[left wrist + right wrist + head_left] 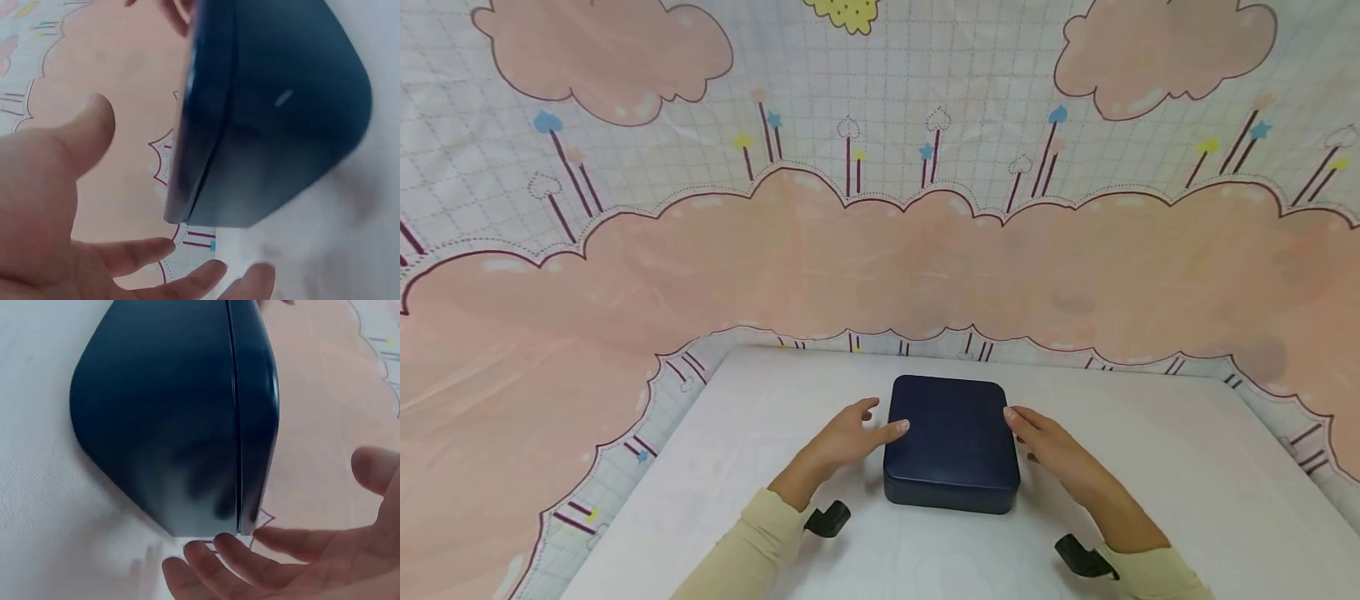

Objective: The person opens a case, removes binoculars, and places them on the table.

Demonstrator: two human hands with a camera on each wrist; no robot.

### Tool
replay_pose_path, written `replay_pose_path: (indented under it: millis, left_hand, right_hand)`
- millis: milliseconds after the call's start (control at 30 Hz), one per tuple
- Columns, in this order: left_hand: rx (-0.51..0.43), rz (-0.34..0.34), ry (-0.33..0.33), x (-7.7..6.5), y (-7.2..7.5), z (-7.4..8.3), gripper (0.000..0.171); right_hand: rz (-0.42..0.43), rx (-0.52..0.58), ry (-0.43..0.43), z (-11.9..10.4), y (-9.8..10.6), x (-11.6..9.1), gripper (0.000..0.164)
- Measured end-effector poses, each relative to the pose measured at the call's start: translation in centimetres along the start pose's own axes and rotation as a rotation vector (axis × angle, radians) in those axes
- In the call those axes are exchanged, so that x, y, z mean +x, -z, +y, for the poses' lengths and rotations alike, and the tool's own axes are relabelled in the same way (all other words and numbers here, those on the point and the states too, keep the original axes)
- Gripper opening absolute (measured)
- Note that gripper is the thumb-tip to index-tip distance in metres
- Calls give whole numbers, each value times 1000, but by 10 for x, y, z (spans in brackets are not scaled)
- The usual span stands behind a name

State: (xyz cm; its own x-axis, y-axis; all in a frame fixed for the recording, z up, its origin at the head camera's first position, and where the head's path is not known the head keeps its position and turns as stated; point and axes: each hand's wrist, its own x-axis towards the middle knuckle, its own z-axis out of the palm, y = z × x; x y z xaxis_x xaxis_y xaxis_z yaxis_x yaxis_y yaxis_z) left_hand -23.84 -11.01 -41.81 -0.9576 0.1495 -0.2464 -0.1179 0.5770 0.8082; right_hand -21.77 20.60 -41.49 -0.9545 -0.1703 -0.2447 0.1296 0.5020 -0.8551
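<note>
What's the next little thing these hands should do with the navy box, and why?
Probably bring the left hand and right hand inward against the navy box: they flank it at opposite sides, neither grips it, and it rests on the white tabletop.

- A dark blue box [951,497] shows a smooth, even finish; whether metal or plastic, the pictures cannot settle.
- Its lid [951,425] looks almost matt from above, with a thin sheen along the rounded edge.
- Its side walls [294,131] look glossier up close, marked on one by a short pale streak, glint or scratch unclear.
- A white tabletop [752,400] appears matt, finely grained in the right wrist view.
- A printed backdrop [880,267] resembles creased cloth, softly shiny in patches.
- Cream sleeves [745,542] are matt cloth.
- Black wrist pieces [829,518] look like plastic.
</note>
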Motion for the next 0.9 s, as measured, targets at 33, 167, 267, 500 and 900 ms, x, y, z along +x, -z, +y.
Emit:
replay_pose_path:
  millis: [33, 167, 267, 500, 900]
  left_hand:
    - [-36, -8, 3, 0, 0, 1, 96]
    - [-179, -41, 15, 2, 1, 4, 91]
    - [-252, -54, 27, 3, 0, 6, 87]
    - [-308, -42, 49, 8, -1, 6, 71]
    - [-306, -11, 103, 14, -2, 12, 56]
  right_hand:
    - [8, 18, 2, 0, 0, 1, 79]
    - [58, 35, -8, 0, -3, 2, 75]
    - [79, 39, -20, 0, -6, 3, 72]
    - [138, 32, -1, 2, -12, 9, 60]
    - [218, -17, -41, -3, -14, 12, 48]
